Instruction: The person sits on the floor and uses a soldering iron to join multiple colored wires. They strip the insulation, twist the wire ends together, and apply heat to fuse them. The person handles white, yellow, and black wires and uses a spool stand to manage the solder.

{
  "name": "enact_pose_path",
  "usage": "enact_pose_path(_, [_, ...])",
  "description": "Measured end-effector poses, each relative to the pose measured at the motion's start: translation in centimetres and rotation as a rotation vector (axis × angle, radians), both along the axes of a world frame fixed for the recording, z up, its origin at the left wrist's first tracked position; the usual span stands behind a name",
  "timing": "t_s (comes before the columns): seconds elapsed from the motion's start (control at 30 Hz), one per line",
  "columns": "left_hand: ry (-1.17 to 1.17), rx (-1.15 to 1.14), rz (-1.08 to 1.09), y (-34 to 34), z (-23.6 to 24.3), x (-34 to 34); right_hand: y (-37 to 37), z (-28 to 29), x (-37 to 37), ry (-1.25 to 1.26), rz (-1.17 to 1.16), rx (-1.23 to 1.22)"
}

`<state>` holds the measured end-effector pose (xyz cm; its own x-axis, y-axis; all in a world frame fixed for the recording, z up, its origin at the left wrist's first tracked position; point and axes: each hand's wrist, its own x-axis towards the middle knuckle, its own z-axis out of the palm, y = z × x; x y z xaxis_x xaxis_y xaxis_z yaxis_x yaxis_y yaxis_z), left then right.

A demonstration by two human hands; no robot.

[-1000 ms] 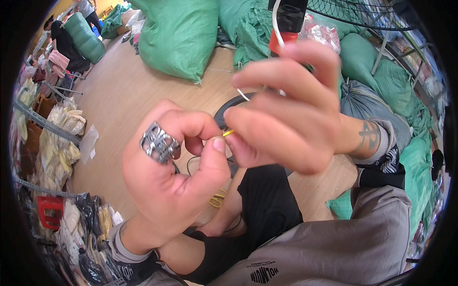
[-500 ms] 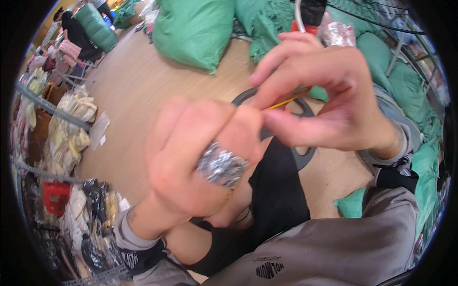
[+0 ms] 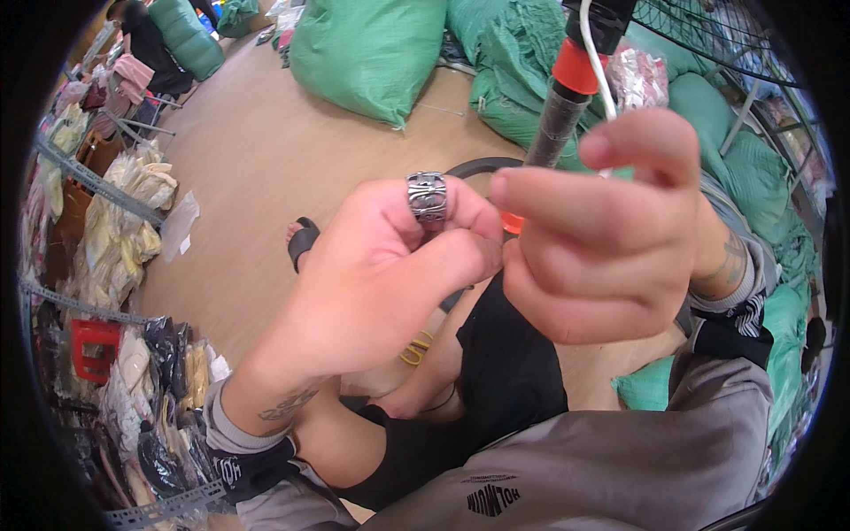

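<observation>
My left hand (image 3: 363, 274), wearing a wide silver ring (image 3: 427, 196), is held up in front of my legs with its fingers curled and thumb pressed to the forefinger. Its fingertips meet my right hand (image 3: 611, 239). The right one has a finger stretched toward the left and others curled in; it is slightly blurred. Whatever either hand pinches is hidden. Just below the left hand show thin yellow loops (image 3: 414, 348), like rubber bands; whether they hang from it cannot be told.
A stand with an orange collar (image 3: 575, 69) and white cable (image 3: 595, 53) rises beyond my right hand from a round dark base (image 3: 482, 166). Large green sacks (image 3: 367, 57) lie ahead and right. At left, metal racks (image 3: 102, 190) hold bagged goods (image 3: 133, 221). A person (image 3: 150, 53) is far left.
A yellow strand stretched between my hands is out of sight now. My left hand has turned, and my right hand has rolled over, curled its fingers and moved slightly down.
</observation>
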<state>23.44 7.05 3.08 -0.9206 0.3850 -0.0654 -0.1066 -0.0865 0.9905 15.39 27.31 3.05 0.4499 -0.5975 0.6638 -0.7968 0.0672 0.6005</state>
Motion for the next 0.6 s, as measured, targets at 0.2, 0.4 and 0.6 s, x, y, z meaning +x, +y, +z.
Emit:
enact_pose_path(0.2, [1.085, -0.475, 0.254, 0.3, -0.8, -0.1, 0.4, 1.4, 0.4, -0.425, -0.088, -0.057])
enact_pose_path(0.4, [1.347, -0.496, 0.417, 1.2, -1.1, 0.1, 0.7, 2.1, 1.7, -0.678, -0.094, -0.016])
enact_pose_path(0.6, [1.456, -0.618, 0.474, 1.3, -0.7, 0.4, 1.0, 2.4, 2.0, -0.778, -0.105, 0.019])
